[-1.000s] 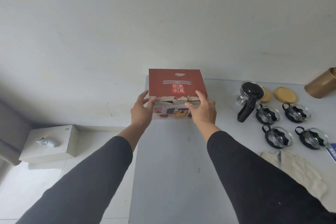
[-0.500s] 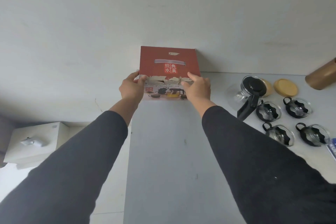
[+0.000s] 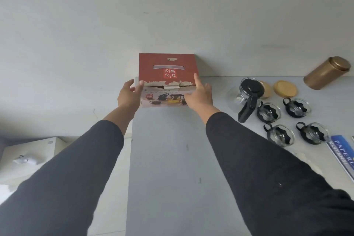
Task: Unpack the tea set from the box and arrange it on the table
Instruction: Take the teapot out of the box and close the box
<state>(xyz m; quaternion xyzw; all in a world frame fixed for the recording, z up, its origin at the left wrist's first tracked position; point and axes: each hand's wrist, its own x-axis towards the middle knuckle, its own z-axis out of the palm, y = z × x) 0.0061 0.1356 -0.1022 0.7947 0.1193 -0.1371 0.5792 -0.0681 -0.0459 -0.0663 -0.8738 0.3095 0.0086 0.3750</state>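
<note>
A plain white wall backs our grey counter (image 3: 172, 159). We judge the unpacking done: the glass teapot (image 3: 247, 97), four glass cups (image 3: 287, 119) in black holders and two wooden coasters (image 3: 285, 87) sit arranged on the right, near a gold tin (image 3: 327, 73). What seems left is putting the box (image 3: 167, 80) aside. It stands at the counter's far left corner against the wall, red on top with white characters and a torn front edge. Our left hand (image 3: 129, 96) touches its left corner, and our right hand (image 3: 200, 95) its right corner. Both have loosely spread fingers, neither grip closed.
</note>
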